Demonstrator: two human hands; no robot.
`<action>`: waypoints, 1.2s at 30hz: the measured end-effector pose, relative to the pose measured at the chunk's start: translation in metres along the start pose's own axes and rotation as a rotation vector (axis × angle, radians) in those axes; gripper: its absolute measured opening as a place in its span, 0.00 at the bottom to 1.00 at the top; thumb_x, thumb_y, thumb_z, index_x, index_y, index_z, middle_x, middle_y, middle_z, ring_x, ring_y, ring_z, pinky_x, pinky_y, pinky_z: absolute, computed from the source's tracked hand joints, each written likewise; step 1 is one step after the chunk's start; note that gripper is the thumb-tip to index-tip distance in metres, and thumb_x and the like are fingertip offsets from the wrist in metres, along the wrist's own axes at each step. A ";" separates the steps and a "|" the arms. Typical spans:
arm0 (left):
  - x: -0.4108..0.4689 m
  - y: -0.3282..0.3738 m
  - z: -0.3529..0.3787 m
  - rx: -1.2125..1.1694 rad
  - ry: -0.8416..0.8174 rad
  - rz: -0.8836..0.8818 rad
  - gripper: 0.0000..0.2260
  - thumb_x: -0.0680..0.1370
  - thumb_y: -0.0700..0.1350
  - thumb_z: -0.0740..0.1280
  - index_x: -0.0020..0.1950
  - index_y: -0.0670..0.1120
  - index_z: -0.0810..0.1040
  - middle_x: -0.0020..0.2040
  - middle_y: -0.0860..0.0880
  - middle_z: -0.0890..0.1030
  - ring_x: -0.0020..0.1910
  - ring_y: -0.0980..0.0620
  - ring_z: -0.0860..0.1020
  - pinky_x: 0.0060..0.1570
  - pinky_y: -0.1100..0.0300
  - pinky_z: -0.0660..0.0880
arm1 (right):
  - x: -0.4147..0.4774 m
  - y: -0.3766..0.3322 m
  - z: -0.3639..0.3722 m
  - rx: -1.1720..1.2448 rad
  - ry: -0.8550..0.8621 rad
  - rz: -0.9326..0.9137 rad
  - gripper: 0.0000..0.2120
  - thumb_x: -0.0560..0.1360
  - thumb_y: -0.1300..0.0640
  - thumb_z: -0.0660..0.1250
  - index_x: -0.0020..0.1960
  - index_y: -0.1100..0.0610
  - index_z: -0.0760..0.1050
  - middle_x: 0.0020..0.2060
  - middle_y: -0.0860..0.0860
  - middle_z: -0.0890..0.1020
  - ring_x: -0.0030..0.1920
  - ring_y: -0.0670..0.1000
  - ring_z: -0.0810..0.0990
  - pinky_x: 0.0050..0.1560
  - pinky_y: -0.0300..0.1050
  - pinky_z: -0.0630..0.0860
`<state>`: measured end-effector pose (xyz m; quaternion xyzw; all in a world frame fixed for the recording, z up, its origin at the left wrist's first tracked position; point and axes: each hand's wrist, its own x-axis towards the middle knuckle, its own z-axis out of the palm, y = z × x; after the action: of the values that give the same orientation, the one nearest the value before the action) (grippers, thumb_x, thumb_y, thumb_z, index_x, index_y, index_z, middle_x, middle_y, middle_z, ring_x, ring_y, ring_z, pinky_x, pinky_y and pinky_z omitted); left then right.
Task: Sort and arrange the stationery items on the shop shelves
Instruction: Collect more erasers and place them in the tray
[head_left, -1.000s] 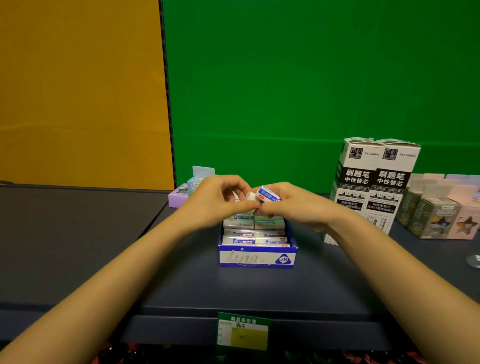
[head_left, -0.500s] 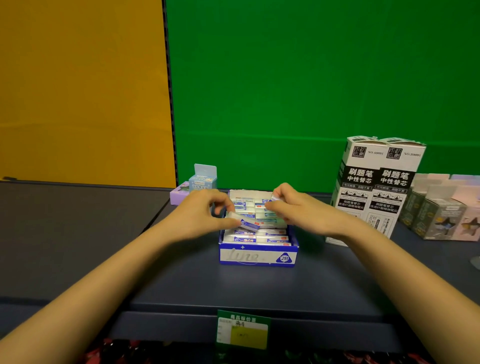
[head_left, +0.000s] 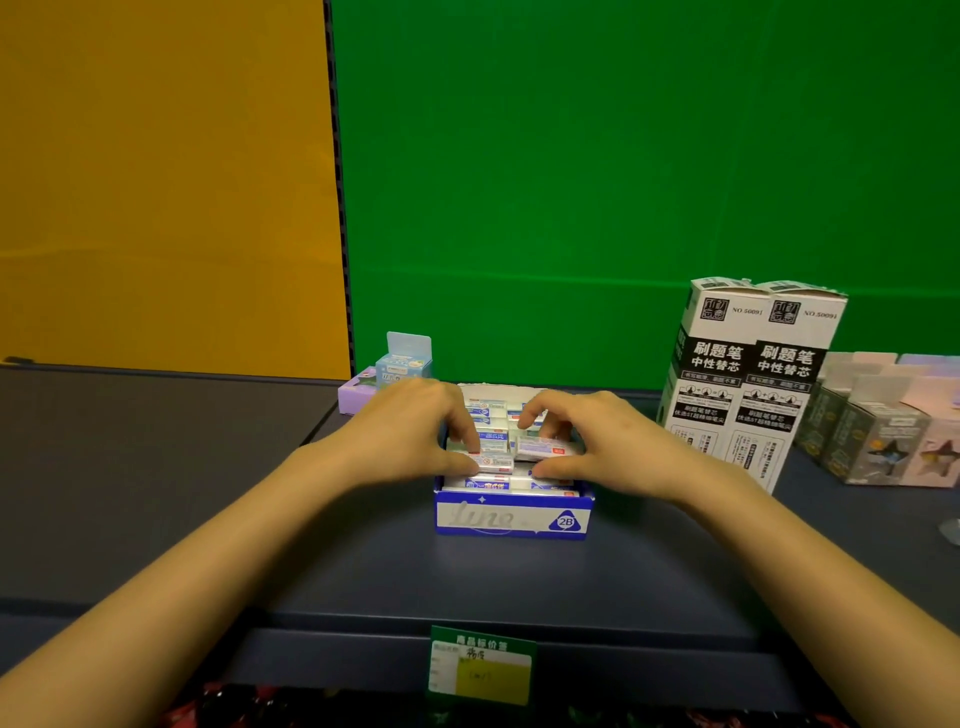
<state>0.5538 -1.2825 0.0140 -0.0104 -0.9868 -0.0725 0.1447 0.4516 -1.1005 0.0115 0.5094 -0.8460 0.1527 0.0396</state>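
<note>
A dark shelf carries a blue eraser box at its middle. Two tall pen-refill cartons stand to its right, star-printed boxes beyond them. A purple box and a pale blue box sit back left. A green price tag hangs on the front edge.

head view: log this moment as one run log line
left hand: pinches left eraser | right hand: pinches right eraser | blue eraser box: on shelf, both erasers over it | step: arranging erasers in box

Two hands, two tall boxes, one eraser tray
</note>
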 end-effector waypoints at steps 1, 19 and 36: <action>0.000 0.000 0.000 -0.014 -0.003 0.003 0.12 0.71 0.53 0.71 0.51 0.51 0.83 0.50 0.51 0.81 0.47 0.53 0.76 0.45 0.58 0.73 | 0.000 0.000 0.000 0.014 0.010 0.002 0.18 0.69 0.50 0.71 0.56 0.49 0.71 0.45 0.47 0.77 0.46 0.50 0.75 0.50 0.47 0.72; -0.001 -0.009 0.002 -0.145 -0.044 -0.004 0.10 0.71 0.50 0.71 0.49 0.48 0.85 0.51 0.52 0.82 0.45 0.54 0.78 0.46 0.50 0.78 | -0.002 0.006 0.000 -0.029 0.025 0.038 0.08 0.67 0.50 0.72 0.47 0.47 0.81 0.43 0.43 0.82 0.44 0.45 0.79 0.50 0.49 0.77; -0.012 -0.066 -0.029 -0.393 0.306 -0.222 0.06 0.72 0.41 0.70 0.38 0.47 0.73 0.31 0.50 0.71 0.29 0.56 0.66 0.33 0.60 0.64 | 0.061 -0.025 -0.008 0.139 0.098 0.100 0.21 0.70 0.47 0.70 0.60 0.55 0.74 0.47 0.47 0.80 0.45 0.47 0.78 0.53 0.44 0.75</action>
<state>0.5709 -1.3519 0.0284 0.0809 -0.9155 -0.2788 0.2786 0.4439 -1.1603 0.0385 0.4601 -0.8546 0.2376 0.0380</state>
